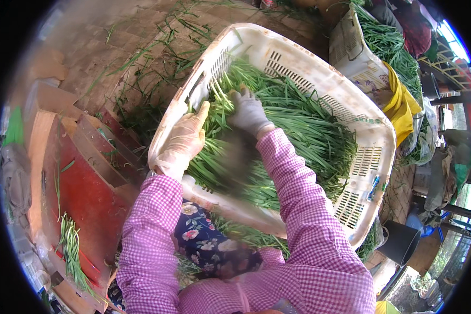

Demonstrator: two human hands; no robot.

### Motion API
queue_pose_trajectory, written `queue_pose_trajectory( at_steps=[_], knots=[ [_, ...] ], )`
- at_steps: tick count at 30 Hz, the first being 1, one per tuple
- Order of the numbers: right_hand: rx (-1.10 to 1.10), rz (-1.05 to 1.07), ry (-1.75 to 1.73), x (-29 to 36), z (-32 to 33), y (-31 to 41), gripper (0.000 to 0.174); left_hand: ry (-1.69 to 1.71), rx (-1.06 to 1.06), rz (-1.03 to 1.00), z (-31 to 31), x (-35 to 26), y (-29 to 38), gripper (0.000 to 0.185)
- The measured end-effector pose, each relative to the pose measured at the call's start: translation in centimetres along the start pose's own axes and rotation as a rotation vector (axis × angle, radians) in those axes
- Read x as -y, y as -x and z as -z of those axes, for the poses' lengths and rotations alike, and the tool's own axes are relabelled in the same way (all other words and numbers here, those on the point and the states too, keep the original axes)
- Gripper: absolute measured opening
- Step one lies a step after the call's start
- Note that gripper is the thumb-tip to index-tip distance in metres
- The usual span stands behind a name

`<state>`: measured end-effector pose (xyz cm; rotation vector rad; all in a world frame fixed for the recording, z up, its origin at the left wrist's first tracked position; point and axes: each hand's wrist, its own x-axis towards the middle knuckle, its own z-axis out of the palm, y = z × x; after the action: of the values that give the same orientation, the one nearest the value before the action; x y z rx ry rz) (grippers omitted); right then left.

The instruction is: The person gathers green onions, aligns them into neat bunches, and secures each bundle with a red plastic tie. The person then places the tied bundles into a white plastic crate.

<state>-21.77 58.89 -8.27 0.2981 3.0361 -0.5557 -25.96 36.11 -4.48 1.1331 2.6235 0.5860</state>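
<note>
A large white plastic crate [298, 59] with slotted walls stands before me, filled with long green leafy stalks [302, 121], perhaps garlic chives. Over the crate's left rim is my left hand [186, 137], in a thin pale glove, its index finger stretched out near the pale stalk ends; whether it grips the rim or stalks I cannot tell. My right hand [249, 110], in a grey glove, lies on the stalks inside the crate, near a small bunch with pale ends [221, 96]. Its fingertips are partly hidden among the greens, so a hold is not plain.
To the left is a red board surface [86, 192] with wooden edges and a small bunch of greens [71, 245]. Loose stalks litter the brick floor [141, 51]. Another filled crate [347, 43] with a yellow cloth [402, 104] stands upper right; a black bucket [400, 241] is lower right.
</note>
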Motion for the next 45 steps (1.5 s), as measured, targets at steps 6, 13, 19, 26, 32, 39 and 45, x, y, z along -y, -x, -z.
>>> queue_pose_trajectory(
  at_steps=[6,13,19,26,32,39,45],
  knots=[
    [0.215,-0.028,-0.069,1.2,1.8,-0.1,0.066,0.104,0.019,0.063,0.2,-0.7,-0.2,0.08],
    [-0.125,0.065,-0.801,-0.4,6.1,7.0,0.063,0.253,-0.004,-0.041,0.8,-1.0,0.4,0.092],
    [-0.082,0.218,-0.504,-0.3,5.4,8.7,0.075,-0.002,0.04,-0.246,-1.5,-3.1,0.4,0.079],
    [0.046,0.341,-0.459,-0.7,3.6,7.7,0.105,0.528,-0.067,-0.045,-5.2,-1.9,-0.5,0.039],
    [0.278,0.354,-0.539,-1.3,4.0,6.6,0.116,0.373,-0.068,-0.111,-3.6,-3.3,0.3,0.076],
    [0.044,0.189,-0.423,1.1,1.6,8.2,0.095,1.131,-0.058,-0.121,-1.8,-5.8,0.0,0.095],
    [-0.104,0.225,-0.693,-0.2,2.3,9.0,0.071,0.932,-0.365,-0.044,-0.3,-5.9,-1.8,0.06]
  ],
)
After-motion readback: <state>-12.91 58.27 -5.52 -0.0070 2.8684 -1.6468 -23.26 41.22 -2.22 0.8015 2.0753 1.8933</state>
